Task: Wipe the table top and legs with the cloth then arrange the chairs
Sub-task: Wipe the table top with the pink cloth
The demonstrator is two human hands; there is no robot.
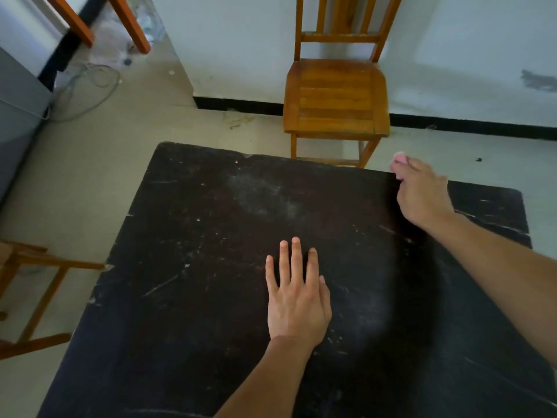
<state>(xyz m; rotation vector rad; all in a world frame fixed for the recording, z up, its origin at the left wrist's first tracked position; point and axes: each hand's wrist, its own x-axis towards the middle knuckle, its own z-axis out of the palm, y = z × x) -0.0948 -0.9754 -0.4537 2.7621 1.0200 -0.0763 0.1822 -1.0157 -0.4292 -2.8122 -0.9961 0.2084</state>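
The table (193, 267) has a dark, scratched top with a pale dusty smear near the middle of its far edge. The left hand (297, 300) lies flat on the top, palm down, fingers spread and extended toward the far edge, gripping nothing; it sits slightly right of the table's centre. The right hand (422, 191) is at the far edge, near the far right corner, fingers curled closed around a pink cloth (399, 159); only a small bunched portion of the cloth protrudes past the fingers, over the table's far edge. A wooden chair (336, 98) stands beyond the far edge against the wall, seat facing the table. A second chair (36, 285) is partly visible just beside the table's left edge
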